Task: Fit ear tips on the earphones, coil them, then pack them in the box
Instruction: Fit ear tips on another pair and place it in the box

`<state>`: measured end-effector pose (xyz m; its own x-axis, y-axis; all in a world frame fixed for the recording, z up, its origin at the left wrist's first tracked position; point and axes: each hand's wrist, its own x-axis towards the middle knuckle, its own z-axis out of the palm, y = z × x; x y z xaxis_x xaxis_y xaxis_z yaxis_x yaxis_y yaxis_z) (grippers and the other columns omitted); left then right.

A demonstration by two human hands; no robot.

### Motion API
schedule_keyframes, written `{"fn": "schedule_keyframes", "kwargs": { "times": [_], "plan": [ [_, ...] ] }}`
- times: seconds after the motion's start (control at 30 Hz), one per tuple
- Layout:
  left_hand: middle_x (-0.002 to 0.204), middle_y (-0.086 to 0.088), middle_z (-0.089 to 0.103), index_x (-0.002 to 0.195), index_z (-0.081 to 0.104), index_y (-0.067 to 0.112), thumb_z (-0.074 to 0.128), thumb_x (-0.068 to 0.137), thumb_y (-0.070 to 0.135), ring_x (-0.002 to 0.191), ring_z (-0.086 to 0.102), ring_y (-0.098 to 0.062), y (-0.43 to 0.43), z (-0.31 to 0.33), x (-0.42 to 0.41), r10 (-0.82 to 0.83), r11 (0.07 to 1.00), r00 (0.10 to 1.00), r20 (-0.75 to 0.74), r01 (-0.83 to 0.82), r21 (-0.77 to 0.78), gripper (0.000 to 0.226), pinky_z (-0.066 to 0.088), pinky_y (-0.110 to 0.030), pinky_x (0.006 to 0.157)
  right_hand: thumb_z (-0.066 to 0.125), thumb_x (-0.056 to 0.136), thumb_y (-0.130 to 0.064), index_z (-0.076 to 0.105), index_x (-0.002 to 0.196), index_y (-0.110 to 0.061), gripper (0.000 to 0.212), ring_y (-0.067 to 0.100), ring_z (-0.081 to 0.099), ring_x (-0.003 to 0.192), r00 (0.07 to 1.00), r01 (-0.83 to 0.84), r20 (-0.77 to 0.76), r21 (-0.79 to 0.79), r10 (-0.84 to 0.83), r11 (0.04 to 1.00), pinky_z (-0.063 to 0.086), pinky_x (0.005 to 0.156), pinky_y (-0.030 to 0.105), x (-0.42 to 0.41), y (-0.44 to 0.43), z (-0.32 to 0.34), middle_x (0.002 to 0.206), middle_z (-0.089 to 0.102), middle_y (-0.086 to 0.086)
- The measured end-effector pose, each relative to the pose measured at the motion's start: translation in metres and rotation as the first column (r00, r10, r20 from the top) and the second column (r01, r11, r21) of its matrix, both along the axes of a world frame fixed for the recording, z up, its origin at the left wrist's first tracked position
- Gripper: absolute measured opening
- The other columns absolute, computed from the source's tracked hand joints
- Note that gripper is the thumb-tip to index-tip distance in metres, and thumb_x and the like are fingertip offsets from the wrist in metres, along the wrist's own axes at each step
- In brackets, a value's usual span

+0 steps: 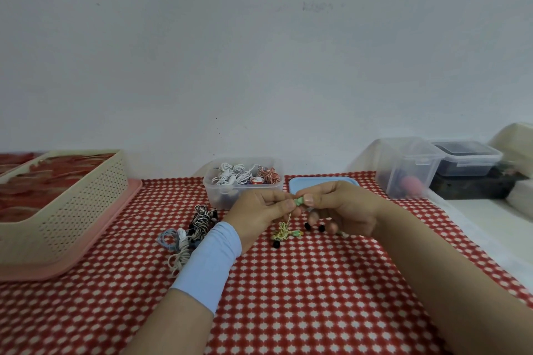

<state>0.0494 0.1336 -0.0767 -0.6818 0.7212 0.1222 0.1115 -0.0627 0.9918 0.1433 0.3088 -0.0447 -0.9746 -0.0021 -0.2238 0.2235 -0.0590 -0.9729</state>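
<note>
Head view: both hands meet just in front of the clear box [242, 181] on the worktop [288, 297].
Left hand [256, 215] grip: pinches the green earbud [298, 201].
Right hand [343, 207] grip: pinches the same earbud from the opposite side.
Cable [283, 232]: hangs from the earbud to a tangle in front of the box.
Black ear tips [276, 244]: loose beside that tangle.

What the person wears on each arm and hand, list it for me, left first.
The left forearm has a snug, plain light blue sleeve from the wrist to mid-forearm, with no markings, and is bare above it. The left hand is bare, with no glove or ring visible. The right forearm and right hand are bare, with no sleeve, glove, watch or jewellery visible.
</note>
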Motion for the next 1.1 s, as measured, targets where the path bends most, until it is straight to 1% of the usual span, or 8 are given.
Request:
{"fn": "schedule_keyframes", "kwargs": {
  "times": [0.17,0.3,0.53,0.67,0.8,0.93,1.03,1.1],
  "plan": [
    [0.079,-0.002,0.074,0.098,0.074,0.01,0.065,0.089,0.006,0.08,0.066,-0.012,0.002,0.001,0.003,-0.015,0.999,0.998,0.061,0.013,0.038,0.013,0.053,-0.026,0.083,0.068,0.084,-0.014,0.082,0.093,-0.013,0.017,0.011,0.069,0.064,1.0,0.015,-0.018,-0.028,-0.016,0.999,0.039,0.037,0.015,0.0,0.0,-0.001,0.092,0.074,0.01],
    [0.077,0.0,0.073,0.098,0.072,0.009,0.062,0.091,0.004,0.077,0.067,-0.008,0.001,0.002,0.004,-0.032,0.999,0.995,0.096,0.027,0.047,0.014,0.051,-0.024,0.081,0.066,0.086,-0.013,0.083,0.092,-0.014,0.018,0.01,0.07,0.066,1.0,-0.015,-0.021,-0.056,0.014,0.998,0.041,0.038,0.015,0.002,0.0,0.0,0.092,0.075,0.007],
    [0.081,-0.002,0.075,0.096,0.075,0.014,0.066,0.089,0.007,0.081,0.066,-0.013,0.001,0.0,0.004,0.007,1.0,1.0,0.022,-0.007,0.011,0.013,0.052,-0.023,0.078,0.066,0.087,-0.012,0.083,0.092,-0.015,0.018,0.013,0.071,0.067,0.999,0.028,-0.037,0.016,-0.027,0.999,0.043,0.039,0.017,0.002,-0.002,-0.002,0.093,0.075,0.01],
    [0.085,-0.003,0.076,0.091,0.077,0.019,0.067,0.09,0.012,0.081,0.064,-0.015,0.003,-0.001,0.002,0.079,0.997,0.997,0.004,-0.079,-0.003,0.012,0.052,-0.03,0.086,0.061,0.097,-0.008,0.077,0.099,-0.01,0.016,0.018,0.069,0.067,0.989,0.106,-0.109,0.033,-0.101,0.994,0.046,0.039,0.021,0.0,-0.006,-0.004,0.093,0.074,0.012],
    [0.083,0.0,0.075,0.091,0.078,0.017,0.066,0.091,0.014,0.073,0.057,-0.011,0.004,0.0,0.0,0.103,0.995,0.995,0.014,-0.102,-0.023,0.012,0.049,-0.028,0.08,0.063,0.098,-0.008,0.074,0.106,-0.012,0.015,0.022,0.068,0.068,0.964,0.192,-0.216,0.165,-0.154,0.967,0.051,0.043,0.025,0.002,-0.008,0.001,0.093,0.075,0.014],
    [0.084,0.001,0.075,0.09,0.078,0.015,0.065,0.092,0.014,0.073,0.056,-0.011,0.004,-0.002,-0.001,0.105,0.994,0.995,0.002,-0.104,-0.041,0.013,0.047,-0.028,0.077,0.067,0.095,-0.006,0.078,0.102,-0.01,0.014,0.023,0.069,0.066,0.945,0.229,-0.293,0.263,-0.148,0.937,0.056,0.048,0.03,0.004,-0.009,0.003,0.093,0.077,0.016],
    [0.084,-0.001,0.075,0.091,0.078,0.016,0.065,0.092,0.014,0.073,0.056,-0.012,0.004,-0.002,-0.001,0.111,0.993,0.994,0.024,-0.11,-0.038,0.013,0.047,-0.029,0.077,0.07,0.093,-0.006,0.08,0.1,-0.011,0.013,0.023,0.071,0.067,0.936,0.251,-0.322,0.338,-0.14,0.907,0.058,0.052,0.031,0.005,-0.006,0.005,0.089,0.078,0.01],
    [0.085,-0.002,0.076,0.087,0.079,0.018,0.065,0.091,0.013,0.073,0.056,-0.012,0.005,-0.002,-0.001,0.112,0.994,0.993,0.047,-0.111,-0.025,0.015,0.047,-0.03,0.076,0.071,0.092,-0.005,0.08,0.101,-0.01,0.015,0.023,0.072,0.068,0.938,0.246,-0.32,0.352,-0.131,0.903,0.059,0.054,0.03,0.006,-0.004,0.006,0.088,0.078,0.012]
  ]
}}
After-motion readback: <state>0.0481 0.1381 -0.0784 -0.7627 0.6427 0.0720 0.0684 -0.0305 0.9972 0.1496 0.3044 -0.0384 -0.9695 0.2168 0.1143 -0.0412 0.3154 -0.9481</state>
